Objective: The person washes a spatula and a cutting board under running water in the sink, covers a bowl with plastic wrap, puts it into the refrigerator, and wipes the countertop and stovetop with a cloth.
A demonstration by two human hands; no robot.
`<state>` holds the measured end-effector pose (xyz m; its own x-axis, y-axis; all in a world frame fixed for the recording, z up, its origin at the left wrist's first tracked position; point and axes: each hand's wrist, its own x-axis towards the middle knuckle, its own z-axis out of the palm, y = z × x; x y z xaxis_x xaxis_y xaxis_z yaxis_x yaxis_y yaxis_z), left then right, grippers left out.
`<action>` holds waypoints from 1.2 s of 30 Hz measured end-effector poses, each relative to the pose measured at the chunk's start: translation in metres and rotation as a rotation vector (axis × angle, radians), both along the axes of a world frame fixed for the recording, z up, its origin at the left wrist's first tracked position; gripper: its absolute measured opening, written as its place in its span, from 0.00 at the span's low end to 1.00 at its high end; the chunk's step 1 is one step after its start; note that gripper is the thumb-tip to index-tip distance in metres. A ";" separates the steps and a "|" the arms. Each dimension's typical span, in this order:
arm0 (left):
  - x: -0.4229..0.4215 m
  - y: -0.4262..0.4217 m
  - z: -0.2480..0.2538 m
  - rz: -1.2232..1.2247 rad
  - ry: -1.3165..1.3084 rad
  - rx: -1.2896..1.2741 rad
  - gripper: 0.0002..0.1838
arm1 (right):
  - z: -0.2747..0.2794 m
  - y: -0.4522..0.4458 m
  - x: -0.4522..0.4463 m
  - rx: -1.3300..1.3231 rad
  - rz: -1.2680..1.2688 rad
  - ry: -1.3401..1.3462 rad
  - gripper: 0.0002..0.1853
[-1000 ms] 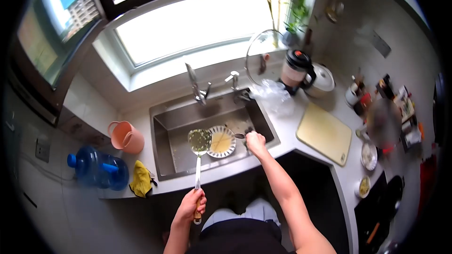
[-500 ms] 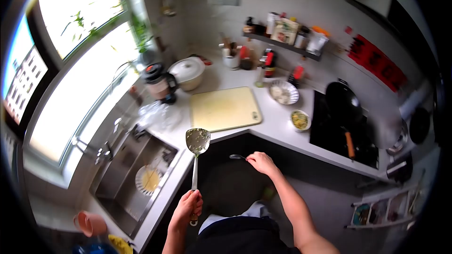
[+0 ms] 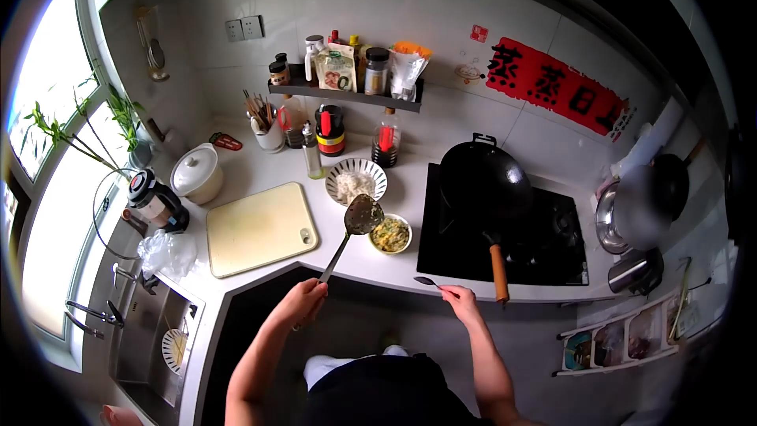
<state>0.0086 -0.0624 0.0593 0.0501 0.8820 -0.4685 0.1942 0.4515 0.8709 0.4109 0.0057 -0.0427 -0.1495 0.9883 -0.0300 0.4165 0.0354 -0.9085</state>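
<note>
My left hand [image 3: 303, 301] is closed around the handle of a metal wok spatula [image 3: 363, 215], held up at a slant. Bits of food stick to its broad head, which appears in front of the counter between two bowls. One is a striped bowl [image 3: 377, 173] holding white food that looks like rice; the other, a smaller white bowl [image 3: 408, 246], contains a yellow and green chopped mix. Between the fingertips of my right hand [image 3: 460, 301] is a small dark spoon [image 3: 426, 280], in front of the counter edge below the stove.
A black wok [image 3: 482, 181] with a wooden handle sits on the black stove [image 3: 544, 260]. To the left lie a cutting board [image 3: 260, 229], a lidded white pot [image 3: 197, 175] and the sink [image 3: 142, 347]. Several bottles and a seasoning shelf [image 3: 347, 93] line the wall.
My view has swung right toward the stove. The spatula has moved from beside the cutting board toward the two bowls. Both hands keep hold of their utensils.
</note>
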 end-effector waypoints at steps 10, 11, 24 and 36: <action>-0.020 0.080 -0.024 -0.173 0.445 0.183 0.20 | 0.025 0.091 -0.051 0.270 -0.088 -0.135 0.09; -0.025 0.084 -0.026 -0.169 0.495 0.221 0.21 | 0.024 0.094 -0.057 0.257 -0.134 -0.003 0.08; -0.065 0.118 -0.025 -0.279 0.746 0.423 0.26 | 0.057 0.156 -0.115 0.414 -0.147 -0.185 0.08; -0.057 0.120 -0.003 -0.296 0.756 0.403 0.24 | 0.028 0.148 -0.110 0.384 -0.133 -0.198 0.07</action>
